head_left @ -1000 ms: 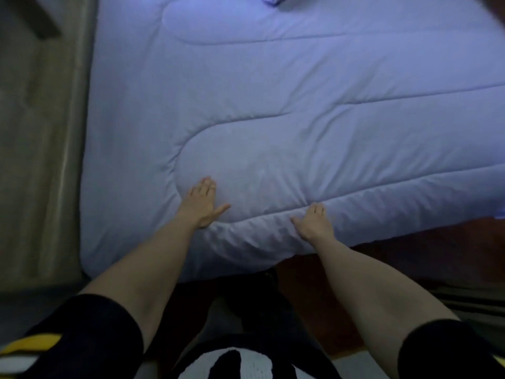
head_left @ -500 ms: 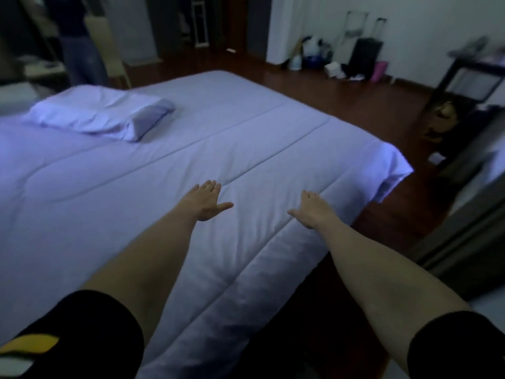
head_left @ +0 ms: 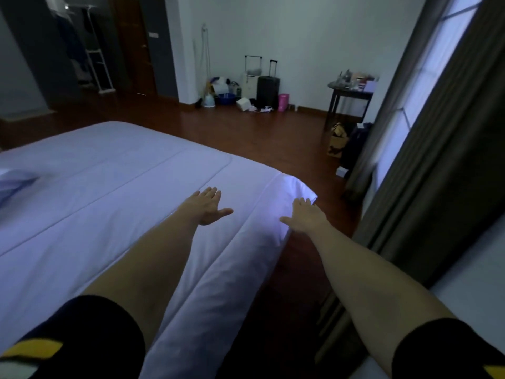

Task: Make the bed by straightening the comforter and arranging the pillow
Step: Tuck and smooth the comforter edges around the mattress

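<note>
Fingers of the left hand [head_left: 207,207] lie straight and slightly spread, thumb out, flat over the pale comforter [head_left: 114,192]. The right hand [head_left: 305,218] is flat too, fingers near together, at the comforter's near corner, where the edge drops to the wooden floor [head_left: 273,138]. Whether either palm presses down cannot be told. A pillow [head_left: 12,184] shows at the left edge. Bare floor runs to the black suitcase [head_left: 268,91], and a dark curtain [head_left: 426,170] hangs close on the right.

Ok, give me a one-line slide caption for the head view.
Both hands, left and right, flat and open on the comforter near the bed's corner.
</note>
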{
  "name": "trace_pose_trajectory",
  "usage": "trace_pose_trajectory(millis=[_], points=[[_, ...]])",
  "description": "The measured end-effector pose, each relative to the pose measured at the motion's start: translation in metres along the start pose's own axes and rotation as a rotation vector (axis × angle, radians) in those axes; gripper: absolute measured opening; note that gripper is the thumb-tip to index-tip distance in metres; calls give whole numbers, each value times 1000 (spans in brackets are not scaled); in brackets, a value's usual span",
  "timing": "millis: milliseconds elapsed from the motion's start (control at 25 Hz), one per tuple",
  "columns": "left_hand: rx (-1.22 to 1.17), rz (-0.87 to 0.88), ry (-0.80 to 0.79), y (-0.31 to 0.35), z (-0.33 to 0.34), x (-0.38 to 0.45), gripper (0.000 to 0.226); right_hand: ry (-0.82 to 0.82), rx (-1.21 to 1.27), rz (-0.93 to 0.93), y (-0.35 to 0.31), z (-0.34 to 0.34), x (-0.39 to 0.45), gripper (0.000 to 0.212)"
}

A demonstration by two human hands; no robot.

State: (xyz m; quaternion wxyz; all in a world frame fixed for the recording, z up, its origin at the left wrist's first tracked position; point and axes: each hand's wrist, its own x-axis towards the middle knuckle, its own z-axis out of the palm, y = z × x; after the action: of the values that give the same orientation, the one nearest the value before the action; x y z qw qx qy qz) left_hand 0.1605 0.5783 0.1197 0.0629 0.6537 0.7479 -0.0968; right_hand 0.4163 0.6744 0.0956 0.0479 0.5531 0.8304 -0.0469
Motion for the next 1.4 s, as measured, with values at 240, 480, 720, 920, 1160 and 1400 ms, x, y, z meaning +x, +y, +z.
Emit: trace_pose_trajectory(millis=[240,480,720,920,1160,1400], points=[[10,64,-19,55,-30,121,81,4,17,74,87,-5,86,83],[-4,128,-19,85,-52,280,82,-33,-17,136,155,-13,209,84],[37,180,-12,107,-109,462,83,0,11,227,227,-52,357,83],[63,212,-24,134,-146,578,82,-23,26,260,281,-64,456,81],[34,198,-23,177,-171,726,82,-26,36,235,370,-74,593,80],[3,103,-39,221,-205,874,80,-57,8,176,463,-98,755,76]])
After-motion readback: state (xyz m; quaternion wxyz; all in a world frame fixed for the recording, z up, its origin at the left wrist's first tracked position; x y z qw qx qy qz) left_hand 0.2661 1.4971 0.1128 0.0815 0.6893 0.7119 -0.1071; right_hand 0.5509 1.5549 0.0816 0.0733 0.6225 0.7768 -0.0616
